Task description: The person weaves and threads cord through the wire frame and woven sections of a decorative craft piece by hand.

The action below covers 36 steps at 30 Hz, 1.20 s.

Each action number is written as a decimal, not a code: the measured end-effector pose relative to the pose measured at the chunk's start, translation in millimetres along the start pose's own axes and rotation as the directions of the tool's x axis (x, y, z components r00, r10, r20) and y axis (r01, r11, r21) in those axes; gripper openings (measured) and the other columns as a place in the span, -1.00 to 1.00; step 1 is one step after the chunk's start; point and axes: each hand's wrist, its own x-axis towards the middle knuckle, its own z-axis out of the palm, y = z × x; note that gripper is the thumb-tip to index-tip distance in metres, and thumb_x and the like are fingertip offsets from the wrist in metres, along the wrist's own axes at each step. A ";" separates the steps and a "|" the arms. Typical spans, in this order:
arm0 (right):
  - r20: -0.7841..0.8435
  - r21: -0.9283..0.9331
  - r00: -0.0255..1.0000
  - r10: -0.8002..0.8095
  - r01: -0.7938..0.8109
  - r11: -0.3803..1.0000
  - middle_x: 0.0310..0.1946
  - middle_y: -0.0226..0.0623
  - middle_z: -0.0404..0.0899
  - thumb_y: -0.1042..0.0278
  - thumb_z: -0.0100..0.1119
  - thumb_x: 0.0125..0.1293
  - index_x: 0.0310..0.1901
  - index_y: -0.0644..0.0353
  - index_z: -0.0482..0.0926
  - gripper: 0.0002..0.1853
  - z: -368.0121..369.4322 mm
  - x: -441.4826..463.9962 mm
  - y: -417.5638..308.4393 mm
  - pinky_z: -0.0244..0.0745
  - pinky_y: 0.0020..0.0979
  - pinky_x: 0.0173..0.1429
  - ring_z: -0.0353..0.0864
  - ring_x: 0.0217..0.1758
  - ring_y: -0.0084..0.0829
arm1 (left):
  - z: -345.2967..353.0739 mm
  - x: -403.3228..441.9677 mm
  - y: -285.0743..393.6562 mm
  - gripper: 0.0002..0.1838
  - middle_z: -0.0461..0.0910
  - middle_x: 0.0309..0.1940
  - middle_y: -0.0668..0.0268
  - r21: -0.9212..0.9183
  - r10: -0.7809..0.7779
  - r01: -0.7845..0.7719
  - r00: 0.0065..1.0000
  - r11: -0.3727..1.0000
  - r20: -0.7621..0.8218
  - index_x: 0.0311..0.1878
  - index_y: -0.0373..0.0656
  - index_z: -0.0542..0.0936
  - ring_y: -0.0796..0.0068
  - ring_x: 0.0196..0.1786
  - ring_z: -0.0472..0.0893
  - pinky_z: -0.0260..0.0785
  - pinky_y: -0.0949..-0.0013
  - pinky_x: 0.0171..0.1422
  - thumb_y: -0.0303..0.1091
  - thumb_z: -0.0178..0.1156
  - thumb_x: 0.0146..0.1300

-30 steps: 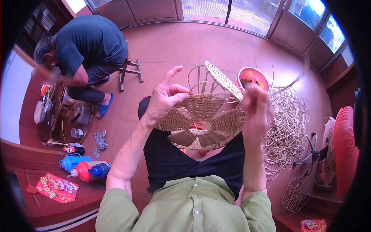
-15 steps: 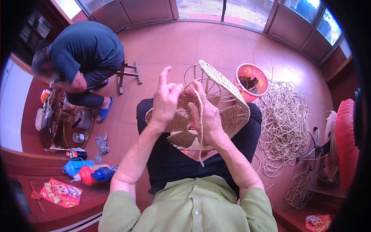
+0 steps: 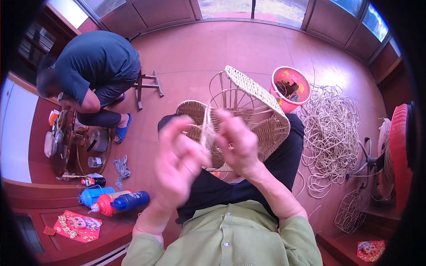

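Cord [image 3: 207,133] blurs between left hand [image 3: 176,165] and right hand [image 3: 241,145], grips unreadable. Slack could snag it on wickerwork [image 3: 255,90] at 1 o'clock.

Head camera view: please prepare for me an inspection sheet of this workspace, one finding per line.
Surface: dark-trousered lap, above reddish floor.
Job's things: woven frame over the lap; strand near the hands, blurred.
Clutter: tangled cord pile, bucket with dark contents, crumpled cloth.
Hands: left hand and right hand bare, blurred; grips unclear.
Cables: nothing seen.
Surroundings: another person bent over at left; glazed doors ahead.
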 end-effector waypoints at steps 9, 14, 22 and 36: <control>0.080 0.487 0.780 0.621 -0.574 0.659 -0.42 -0.46 0.63 0.16 -0.07 0.66 -0.09 0.29 0.67 -0.61 -36.2 19.3 33.5 0.47 -0.59 -0.38 0.58 -0.46 -0.63 | -6.5 84.1 -80.7 -0.57 0.66 0.01 0.15 0.388 0.198 -0.135 0.972 0.912 -0.129 0.33 -0.34 0.49 0.47 0.03 0.65 0.52 0.37 0.15 -0.46 0.22 0.43; 0.044 0.542 0.803 0.595 -0.519 0.661 -0.32 -0.38 0.71 0.19 0.01 0.62 0.07 0.30 0.65 -0.66 -25.1 60.9 23.4 0.53 -0.56 -0.34 0.66 -0.40 -0.62 | 5.7 112.5 -105.9 -0.82 0.72 -0.42 0.34 0.216 -0.002 0.031 0.991 0.976 -0.134 -0.12 -0.29 0.72 0.72 -0.32 0.64 0.52 0.52 -0.18 -0.37 0.35 0.33; 0.312 -0.471 0.879 0.361 -0.187 0.862 -0.50 -0.03 0.68 0.37 0.03 0.46 0.04 0.21 0.55 -0.78 -15.6 56.6 17.1 0.59 -0.04 -0.35 0.74 -0.41 -0.03 | -0.3 137.3 -123.9 -0.84 0.70 -0.35 0.48 -0.098 -0.312 0.339 0.924 0.936 0.221 -0.16 -0.26 0.74 0.75 -0.33 0.58 0.42 0.55 -0.25 -0.36 0.28 0.41; 0.060 -0.328 0.986 0.156 -0.128 0.936 -0.62 -0.28 0.60 0.29 0.18 0.48 -0.22 0.21 0.49 -0.82 -14.6 21.5 17.2 0.52 -0.30 -0.48 0.68 -0.58 -0.32 | -10.7 116.5 -95.8 -0.79 0.69 -0.13 0.33 -0.074 -0.273 0.303 0.922 0.950 0.276 0.04 -0.29 0.67 0.62 -0.08 0.64 0.54 0.47 0.00 -0.42 0.25 0.42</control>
